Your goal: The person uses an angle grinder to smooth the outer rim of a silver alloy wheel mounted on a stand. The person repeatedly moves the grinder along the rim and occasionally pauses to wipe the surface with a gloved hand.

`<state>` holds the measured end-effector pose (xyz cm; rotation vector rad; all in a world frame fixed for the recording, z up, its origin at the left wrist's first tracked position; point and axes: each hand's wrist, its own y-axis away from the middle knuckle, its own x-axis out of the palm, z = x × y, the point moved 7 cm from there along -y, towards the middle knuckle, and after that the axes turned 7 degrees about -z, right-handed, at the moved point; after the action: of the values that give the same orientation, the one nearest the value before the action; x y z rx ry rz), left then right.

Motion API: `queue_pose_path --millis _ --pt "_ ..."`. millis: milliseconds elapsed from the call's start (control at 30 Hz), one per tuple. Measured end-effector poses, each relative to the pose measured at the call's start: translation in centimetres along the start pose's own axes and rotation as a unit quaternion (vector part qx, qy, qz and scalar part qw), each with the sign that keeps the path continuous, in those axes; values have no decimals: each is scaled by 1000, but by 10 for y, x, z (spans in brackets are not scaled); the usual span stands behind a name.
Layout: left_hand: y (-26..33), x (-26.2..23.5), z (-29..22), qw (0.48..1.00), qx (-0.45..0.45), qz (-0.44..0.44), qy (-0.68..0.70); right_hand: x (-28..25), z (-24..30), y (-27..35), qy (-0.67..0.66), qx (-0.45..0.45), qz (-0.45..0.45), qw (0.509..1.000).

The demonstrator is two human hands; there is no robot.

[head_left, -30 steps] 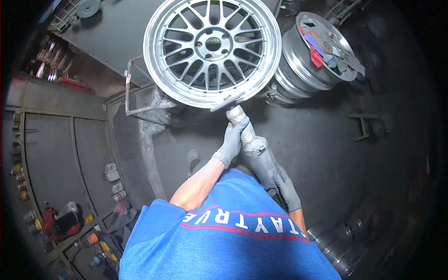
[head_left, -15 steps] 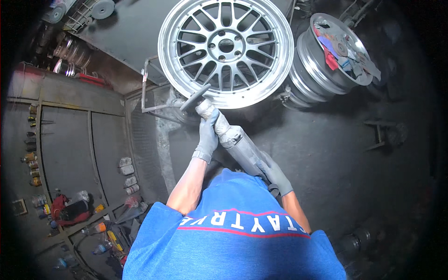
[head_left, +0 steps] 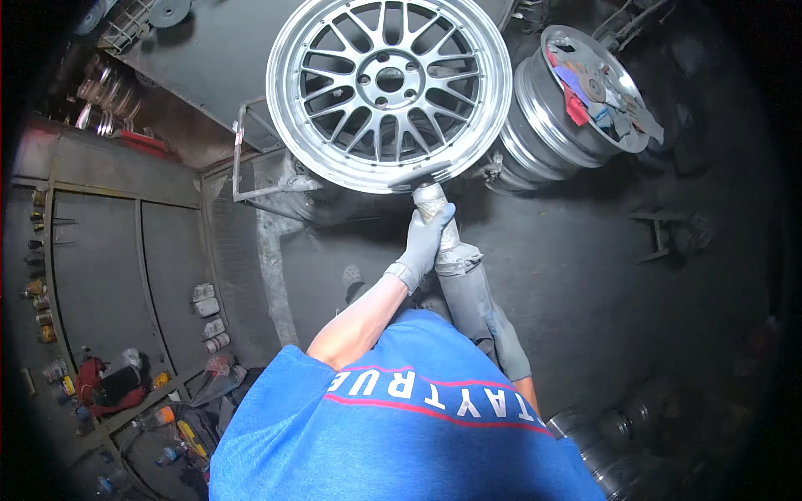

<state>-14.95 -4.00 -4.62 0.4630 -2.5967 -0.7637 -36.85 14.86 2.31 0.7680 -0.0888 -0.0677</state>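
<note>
My left hand (head_left: pixel 423 240), in a grey glove, is closed round the pale wrapped neck of an angle grinder (head_left: pixel 465 294). Farther back, my gloved right hand (head_left: pixel 508 341) grips the grinder's grey body, its fingers partly hidden by the tool. The grinder's disc (head_left: pixel 419 174) is seen nearly edge-on and overlaps the lower lip of a silver multi-spoke car wheel rim (head_left: pixel 494 108). Whether disc and lip touch, I cannot tell. The rim's spoked face is toward me, with its centre hole and bolt holes showing.
Right of the rim, another wheel rim (head_left: pixel 535 121) carries rags and a round disc on top. A metal frame (head_left: pixel 240 159) stands at left. Bottles and a red bag (head_left: pixel 93 384) lie at lower left. A small stool (head_left: pixel 660 234) is at right, more rims (head_left: pixel 585 442) at lower right.
Both hands have swung the grinder to the right and stood it more upright. Its disc has gone from the rim's lower left edge to its bottom lip. The view has shifted slightly.
</note>
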Motion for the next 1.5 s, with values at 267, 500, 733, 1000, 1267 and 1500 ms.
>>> queue_pose_path --millis 267,500,733,1000,1267,1500 --pt "-4 -49 -23 999 2 -42 -3 23 -35 -17 -10 8 20 1000" --pt "-16 -102 -72 995 51 -71 40 83 -17 -30 63 -57 68 994" --pt "-25 -115 -92 995 54 -57 57 103 -13 -48 87 -81 63 991" --pt "-8 -55 -20 993 -29 24 108 31 -10 -22 82 -47 21 995" --pt "0 -10 8 993 -52 63 82 -23 -41 -30 53 -35 -6 998" --pt "2 -48 -8 995 -22 18 101 7 -37 -40 32 14 38 999"
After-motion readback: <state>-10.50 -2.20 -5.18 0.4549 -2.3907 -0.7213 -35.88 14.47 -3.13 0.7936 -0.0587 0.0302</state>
